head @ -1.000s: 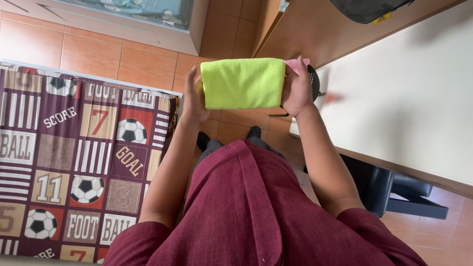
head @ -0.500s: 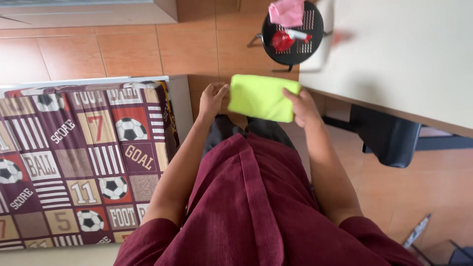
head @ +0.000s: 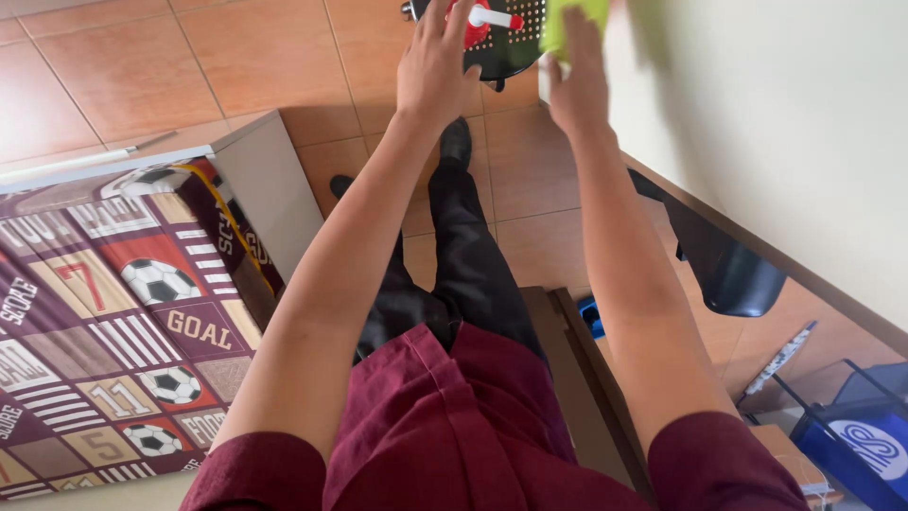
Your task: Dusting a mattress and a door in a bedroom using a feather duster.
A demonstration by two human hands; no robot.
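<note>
Head view, looking straight down the person's body: a folded lime-green cloth (head: 570,21) sits at the top edge of the frame, pinched in the right hand (head: 577,80), whose fingers close around its lower end. The cloth is raised over the near corner of a pale cream tabletop (head: 785,123) that fills the upper right. Just beside it, the left hand (head: 440,66) reaches forward with fingers spread and loose, holding nothing; its fingertips overlap a round black perforated basket (head: 515,43) that contains a red and white object (head: 487,19). Both bare forearms stretch up from maroon short sleeves (head: 416,445). Below them are dark trousers and one black shoe (head: 456,142) on terracotta floor tiles (head: 218,66). To the left lies a bed cover printed with footballs in maroon and beige (head: 104,322). A blue box (head: 865,440) sits at lower right.
</note>
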